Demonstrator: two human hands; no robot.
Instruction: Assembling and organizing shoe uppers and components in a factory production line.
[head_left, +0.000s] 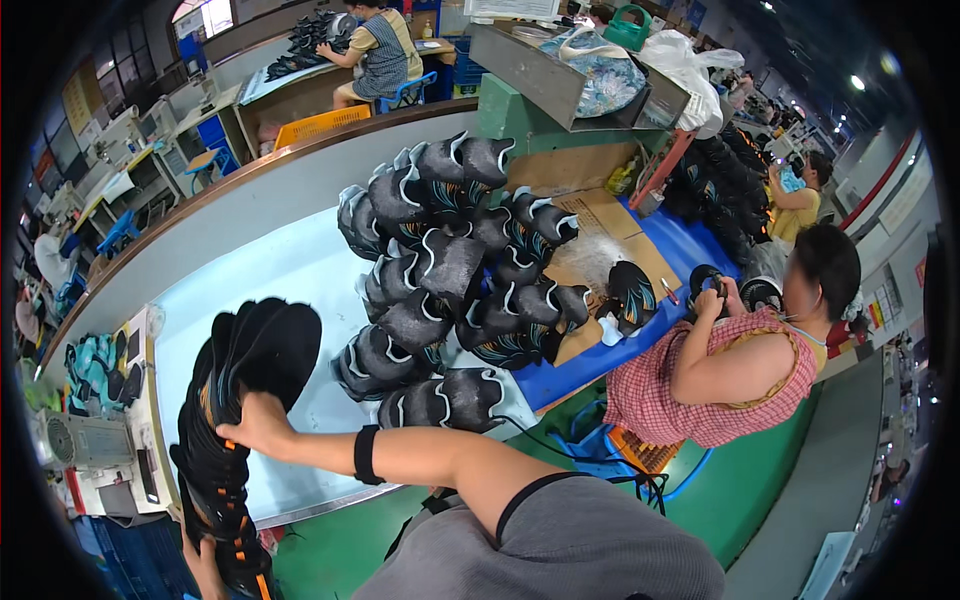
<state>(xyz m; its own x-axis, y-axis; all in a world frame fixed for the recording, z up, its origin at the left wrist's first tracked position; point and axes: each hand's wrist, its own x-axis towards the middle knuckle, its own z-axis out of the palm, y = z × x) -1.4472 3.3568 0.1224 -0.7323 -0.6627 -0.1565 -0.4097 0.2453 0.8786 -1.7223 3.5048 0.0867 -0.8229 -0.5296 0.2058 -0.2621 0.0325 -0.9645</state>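
Note:
A long stack of black shoe uppers [215, 375] with orange tabs leans along the left end of the light-blue table and hangs over its near edge. My right hand [262, 425] reaches across from the right, a black band on its wrist. Its thumb lies against the side of the stack and its other fingers are partly hidden among the uppers. My left hand [205, 568] supports the lower end of the same stack, with its fingers partly hidden. Piles of curved black uppers [450, 265] with pale edges stand on the table to the right.
A co-worker in a red checked apron [715, 375] sits at the right, handling a dark piece. By that person lies a loose upper [630, 295] on blue-covered cardboard. A metal tray [570, 75] stands at the back. A machine [85, 440] is at the far left.

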